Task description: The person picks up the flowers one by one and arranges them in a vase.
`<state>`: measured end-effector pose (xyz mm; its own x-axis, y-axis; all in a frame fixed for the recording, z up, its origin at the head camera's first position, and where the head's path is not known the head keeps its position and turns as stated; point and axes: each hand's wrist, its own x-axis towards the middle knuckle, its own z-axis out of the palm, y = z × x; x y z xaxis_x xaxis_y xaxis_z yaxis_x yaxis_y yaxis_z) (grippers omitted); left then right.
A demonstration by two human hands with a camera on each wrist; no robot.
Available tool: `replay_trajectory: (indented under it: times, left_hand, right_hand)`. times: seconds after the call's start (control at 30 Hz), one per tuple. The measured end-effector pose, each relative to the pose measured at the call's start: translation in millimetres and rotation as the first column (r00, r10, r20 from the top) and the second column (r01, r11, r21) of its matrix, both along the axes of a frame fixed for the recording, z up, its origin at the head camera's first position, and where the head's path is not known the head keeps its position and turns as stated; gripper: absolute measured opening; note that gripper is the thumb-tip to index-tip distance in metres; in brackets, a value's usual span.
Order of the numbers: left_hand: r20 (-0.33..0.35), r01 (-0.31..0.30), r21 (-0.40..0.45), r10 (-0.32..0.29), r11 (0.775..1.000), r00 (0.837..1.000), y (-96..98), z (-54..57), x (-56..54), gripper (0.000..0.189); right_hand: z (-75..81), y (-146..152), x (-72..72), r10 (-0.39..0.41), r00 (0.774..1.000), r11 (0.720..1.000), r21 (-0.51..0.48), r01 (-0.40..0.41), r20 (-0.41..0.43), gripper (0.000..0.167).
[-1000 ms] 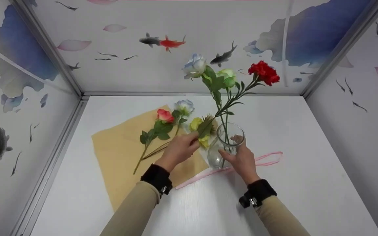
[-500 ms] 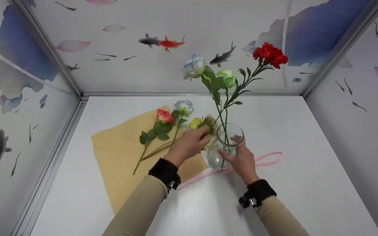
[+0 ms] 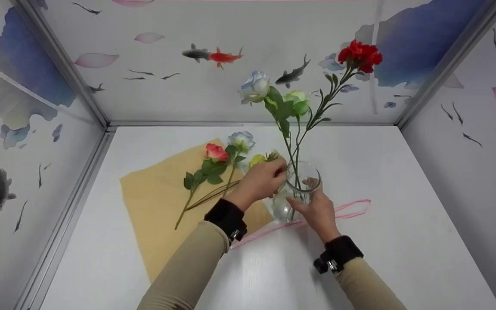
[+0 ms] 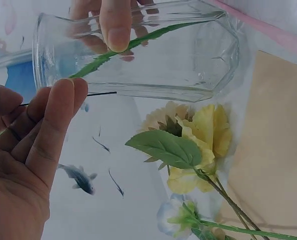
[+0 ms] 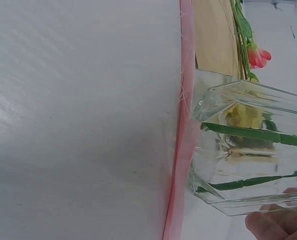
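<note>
My left hand (image 3: 261,178) pinches the thin dark stem of a red carnation (image 3: 361,56) beside the vase mouth. In the left wrist view, the lower stem end (image 4: 103,93) pokes out past the fingertips, close to the rim. The carnation leans up and to the right. My right hand (image 3: 319,211) grips the clear glass vase (image 3: 280,207) from the right, its thumb at the front. Inside the upright vase stand a pale blue rose (image 3: 255,87) and a light green rose (image 3: 297,102); their green stems (image 5: 248,132) show through the glass.
Brown wrapping paper (image 3: 157,193) lies left, bearing a coral rose (image 3: 216,152). A pale blue flower (image 3: 242,141) and yellow flowers (image 4: 208,132) lie near it. Pink ribbon (image 3: 353,209) runs along the vase's base. Painted walls (image 3: 239,99) enclose the table at back and sides.
My left hand has moved right and slightly up to the vase mouth, and the carnation has risen and swung more upright. The right hand and vase have stayed in place.
</note>
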<state>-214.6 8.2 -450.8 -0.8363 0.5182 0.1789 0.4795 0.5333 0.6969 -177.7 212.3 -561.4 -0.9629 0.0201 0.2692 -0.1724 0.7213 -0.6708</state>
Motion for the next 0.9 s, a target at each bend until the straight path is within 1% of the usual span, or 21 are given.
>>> replay_trajectory:
  times: [0.1, 0.2, 0.43, 0.63, 0.8, 0.9]
  left_hand:
    - [0.044, 0.010, -0.005, -0.009, 1.000, 0.999, 4.6, 5.0, -1.9, 0.015]
    - [0.068, 0.013, -0.022, -0.012, 1.000, 0.998, 8.9, 9.5, -4.0, 0.015]
    - [0.070, 0.022, -0.050, -0.018, 0.998, 0.997, 16.9, 16.3, -10.2, 0.018]
    - [0.048, 0.009, -0.061, -0.006, 0.998, 0.999, 22.1, 23.6, -11.1, 0.016]
    - [0.014, 0.004, -0.059, -0.003, 0.998, 1.000, 25.9, 26.8, -11.2, 0.016]
    - [-0.022, -0.004, -0.061, 0.003, 0.998, 1.000, 27.9, 28.9, -11.9, 0.016]
  right_hand:
    - [-0.3, 0, -0.1, 0.004, 1.000, 1.000, 0.003, -0.004, -0.010, 0.069]
    - [-0.6, 0, -0.5, 0.003, 1.000, 1.000, 0.004, -0.003, 0.004, 0.069]
    - [0.9, 1, 0.2, 0.002, 1.000, 1.000, -0.006, -0.002, 0.030, 0.069]
    - [2.8, 2, 0.4, 0.003, 0.997, 1.000, -0.027, -0.001, 0.073, 0.071]
    - [2.8, 2, -0.1, 0.005, 0.997, 1.000, -0.030, -0.002, 0.078, 0.072]
    - [2.9, 2, -0.6, 0.005, 0.995, 1.000, -0.031, -0.002, 0.095, 0.073]
